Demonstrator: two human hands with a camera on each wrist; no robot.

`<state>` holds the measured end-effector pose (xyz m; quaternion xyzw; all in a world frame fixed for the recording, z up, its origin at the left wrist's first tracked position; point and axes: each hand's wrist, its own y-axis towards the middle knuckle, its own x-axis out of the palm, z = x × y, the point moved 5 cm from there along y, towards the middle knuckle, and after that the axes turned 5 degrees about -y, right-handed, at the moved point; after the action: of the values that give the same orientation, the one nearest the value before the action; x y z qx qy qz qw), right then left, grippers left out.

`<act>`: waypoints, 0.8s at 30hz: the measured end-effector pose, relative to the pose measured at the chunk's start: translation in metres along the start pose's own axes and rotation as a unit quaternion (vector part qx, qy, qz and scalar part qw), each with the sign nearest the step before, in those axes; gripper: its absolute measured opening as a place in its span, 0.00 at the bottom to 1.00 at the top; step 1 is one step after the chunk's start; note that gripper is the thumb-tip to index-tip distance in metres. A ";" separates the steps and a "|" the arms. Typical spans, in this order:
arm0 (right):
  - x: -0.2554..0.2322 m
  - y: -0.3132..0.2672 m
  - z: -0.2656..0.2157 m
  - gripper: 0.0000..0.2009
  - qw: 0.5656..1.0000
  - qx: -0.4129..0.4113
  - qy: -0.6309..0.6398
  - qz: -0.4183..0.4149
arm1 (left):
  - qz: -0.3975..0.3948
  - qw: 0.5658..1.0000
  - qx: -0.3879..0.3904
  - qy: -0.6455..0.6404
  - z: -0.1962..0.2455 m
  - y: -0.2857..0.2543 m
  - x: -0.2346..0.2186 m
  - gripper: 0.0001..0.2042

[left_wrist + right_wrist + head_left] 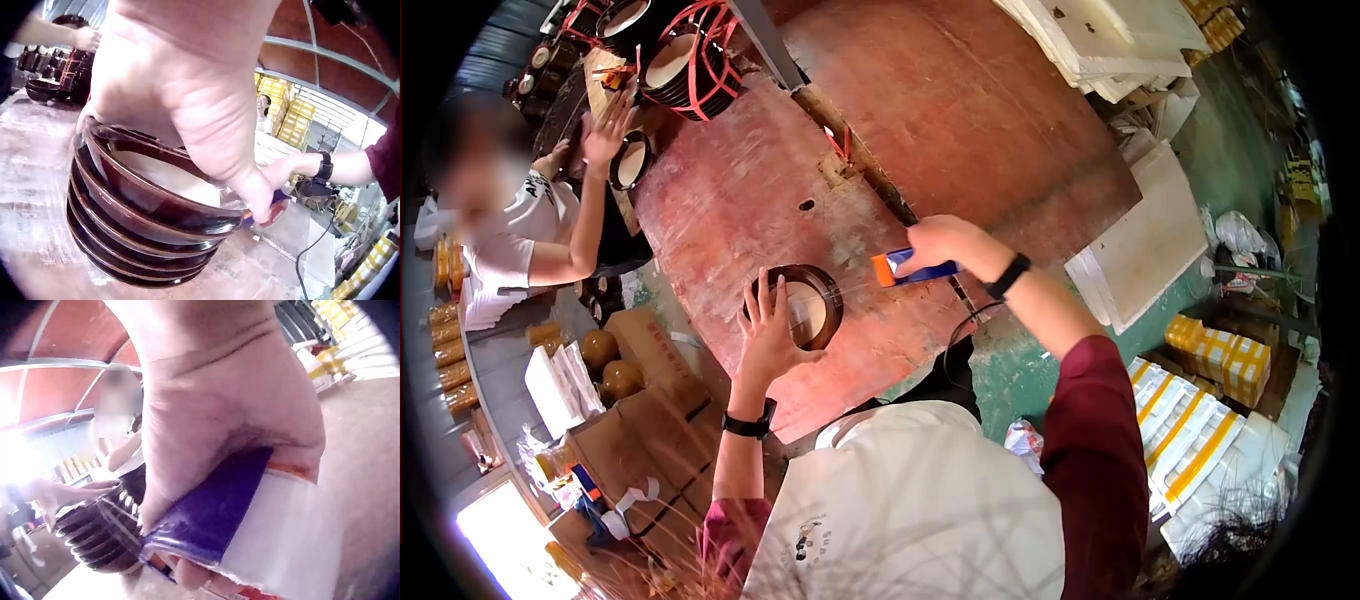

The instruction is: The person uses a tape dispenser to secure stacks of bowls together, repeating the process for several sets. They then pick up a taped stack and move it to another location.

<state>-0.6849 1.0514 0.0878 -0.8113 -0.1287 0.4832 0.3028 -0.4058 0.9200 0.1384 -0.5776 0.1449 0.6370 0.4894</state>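
A stack of dark brown glazed bowls (832, 308) with pale insides stands on the reddish table (720, 200). My left hand (770, 335) rests over its top, fingers spread and nearly straight across the rim. In the left wrist view the thumb lies at the rim of the stacked bowls (150, 206), on the right side. My right hand (948, 245) grips a blue and orange tape dispenser (920, 272), seen close up in the right wrist view as a tape dispenser (219, 512) with the fingers curled round it. Clear tape stretches from it to the bowls.
At the left another person (550, 220) sits with raised hands by a bowl (630, 160). Bowl stacks bound in red strapping (690, 75) stand at the far left. A metal post (765, 40) rises beside the table joint. White foam sheets (1145, 230) and taped boxes (1215, 355) lie at the right.
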 end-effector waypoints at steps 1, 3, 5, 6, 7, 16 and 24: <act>0.004 0.011 -0.012 0.38 1.000 -0.001 -0.012 -0.005 | 0.001 1.000 0.003 -0.004 -0.002 -0.001 0.001 0.69; 0.013 0.031 -0.030 0.38 1.000 -0.003 -0.009 -0.030 | 0.001 1.000 0.004 -0.008 -0.003 -0.002 0.002 0.69; 0.020 0.051 -0.041 0.38 0.999 -0.004 -0.021 -0.041 | -0.003 1.000 0.000 -0.009 -0.003 -0.001 0.003 0.69; 0.022 0.058 -0.047 0.38 0.999 -0.001 -0.029 -0.039 | 0.002 1.000 0.006 -0.010 -0.003 -0.001 0.003 0.69; 0.024 0.064 -0.052 0.37 0.999 0.002 -0.036 -0.038 | 0.006 1.000 0.012 -0.011 -0.004 -0.001 0.003 0.69; 0.038 0.074 -0.062 0.37 1.000 -0.023 0.001 0.017 | 0.009 1.000 0.015 -0.002 -0.002 -0.001 0.004 0.68; 0.039 0.058 -0.068 0.30 0.994 0.073 0.084 0.006 | 0.015 1.000 0.009 -0.015 -0.001 -0.001 0.007 0.69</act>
<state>-0.6115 1.0011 0.0483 -0.8253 -0.0619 0.4237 0.3681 -0.4032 0.9232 0.1323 -0.5614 0.1523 0.6514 0.4872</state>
